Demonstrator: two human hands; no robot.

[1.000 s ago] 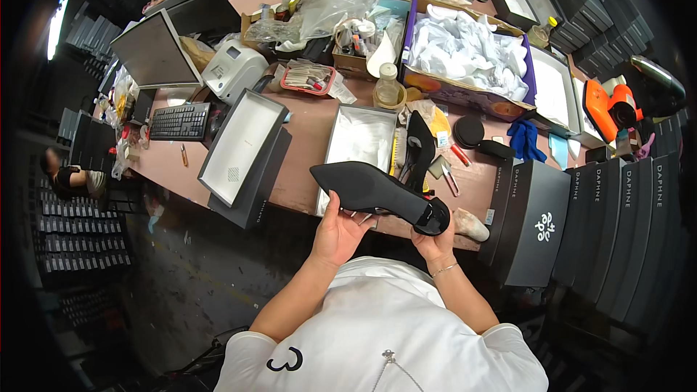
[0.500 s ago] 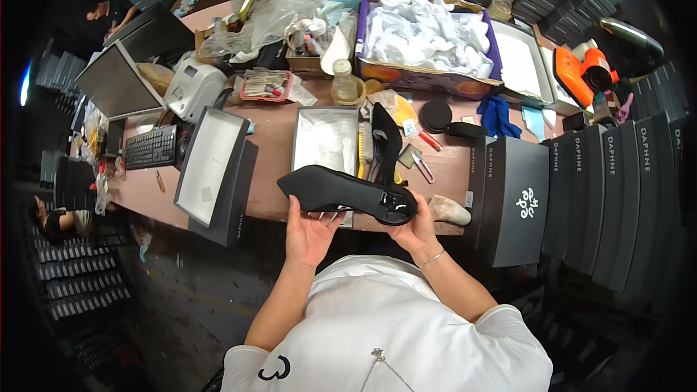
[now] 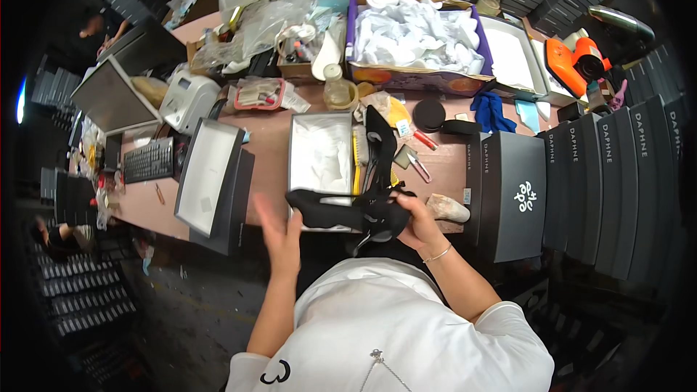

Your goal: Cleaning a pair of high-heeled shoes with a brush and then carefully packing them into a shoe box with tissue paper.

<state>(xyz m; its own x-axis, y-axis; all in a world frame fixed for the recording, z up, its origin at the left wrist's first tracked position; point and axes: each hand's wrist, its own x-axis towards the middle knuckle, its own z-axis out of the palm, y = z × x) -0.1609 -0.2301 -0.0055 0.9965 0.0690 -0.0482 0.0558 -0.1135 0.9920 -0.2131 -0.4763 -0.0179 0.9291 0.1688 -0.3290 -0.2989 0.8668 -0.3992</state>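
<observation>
A black pointed-toe shoe [image 3: 330,213] is held level at the table's front edge, toe to the left. My right hand [image 3: 420,226] grips it at the heel end. Beside the toe, my left hand [image 3: 282,238] is open, its fingers apart and partly blurred; whether its thumb touches the shoe I cannot tell. Beyond the held shoe a second black shoe [image 3: 380,147] lies on the table. Left of that one stands an open shoebox [image 3: 292,147], with white tissue paper [image 3: 319,144] inside. The held shoe covers part of the box's near end.
A dark box with a white inside [image 3: 210,178] leans at the left, near a keyboard [image 3: 149,160]. Dark shoeboxes [image 3: 514,199] line the right. A purple carton [image 3: 421,80] of white paper wads stands behind. A glass jar [image 3: 335,88] and a red-capped pen [image 3: 425,140] lie nearer.
The shoe has turned from showing its sole to showing its upper side. My left hand has let go of the front part and moved left; my right hand keeps its hold.
</observation>
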